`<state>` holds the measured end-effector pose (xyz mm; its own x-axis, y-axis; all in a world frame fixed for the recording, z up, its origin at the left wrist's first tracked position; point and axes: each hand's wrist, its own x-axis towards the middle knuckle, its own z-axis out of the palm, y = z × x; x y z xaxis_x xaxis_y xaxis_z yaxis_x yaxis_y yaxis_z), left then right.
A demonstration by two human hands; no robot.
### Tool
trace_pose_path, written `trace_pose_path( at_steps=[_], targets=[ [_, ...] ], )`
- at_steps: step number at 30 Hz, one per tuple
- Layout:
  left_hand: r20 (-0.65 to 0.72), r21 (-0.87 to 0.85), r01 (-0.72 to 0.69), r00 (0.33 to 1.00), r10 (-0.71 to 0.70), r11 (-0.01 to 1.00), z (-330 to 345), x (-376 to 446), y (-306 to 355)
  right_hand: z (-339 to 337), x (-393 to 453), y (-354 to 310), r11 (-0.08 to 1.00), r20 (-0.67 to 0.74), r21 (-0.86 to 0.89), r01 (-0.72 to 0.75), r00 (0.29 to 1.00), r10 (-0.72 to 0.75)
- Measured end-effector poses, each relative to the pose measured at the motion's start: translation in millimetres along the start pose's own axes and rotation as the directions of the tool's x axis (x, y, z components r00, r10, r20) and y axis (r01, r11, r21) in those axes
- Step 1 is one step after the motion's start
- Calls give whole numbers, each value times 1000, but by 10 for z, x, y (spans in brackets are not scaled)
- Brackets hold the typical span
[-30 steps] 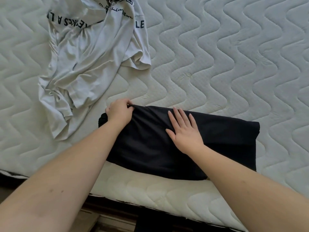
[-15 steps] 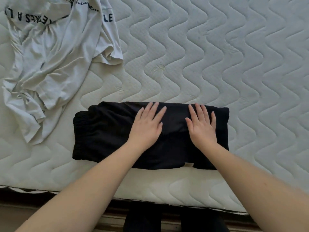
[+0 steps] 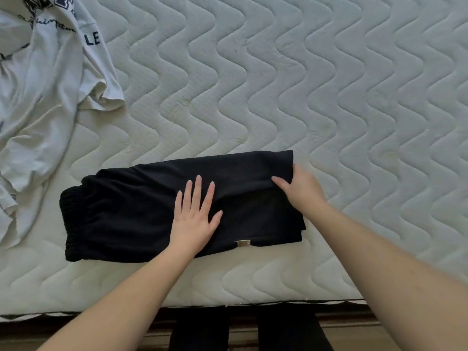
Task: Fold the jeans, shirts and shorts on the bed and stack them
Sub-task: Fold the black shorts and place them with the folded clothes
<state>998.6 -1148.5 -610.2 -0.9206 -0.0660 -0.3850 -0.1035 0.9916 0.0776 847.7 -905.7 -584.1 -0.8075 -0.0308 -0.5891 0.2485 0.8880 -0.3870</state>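
Setting: a bedroom in a home. Evidence: a bare mattress, white, quilted in wavy stitch lines, without a sheet, fills most of the view. Its near edge sits on a dark wooden bed frame. Loose clothing lies on the mattress: a crumpled white shirt with dark lettering at far left, and folded black shorts near the edge.
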Motion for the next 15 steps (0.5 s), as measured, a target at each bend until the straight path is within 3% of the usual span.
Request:
trace_pose_path(
  at_steps=[3,8,10,15],
  targets=[
    [7,8,-83,997,83,997,-7,40,154,-117,12,90,998,-38,60,19,999,-17],
    [-28,1,-222,975,222,975,-46,300,631,-486,154,518,990,-179,125,-68,980,90],
    [-26,0,-208,978,208,978,-55,406,830,-585,246,673,985,-147,120,-121,979,138],
    [45,53,-167,985,165,984,-26,512,950,-653,335,807,988,17,140,-68,998,66]
  ],
)
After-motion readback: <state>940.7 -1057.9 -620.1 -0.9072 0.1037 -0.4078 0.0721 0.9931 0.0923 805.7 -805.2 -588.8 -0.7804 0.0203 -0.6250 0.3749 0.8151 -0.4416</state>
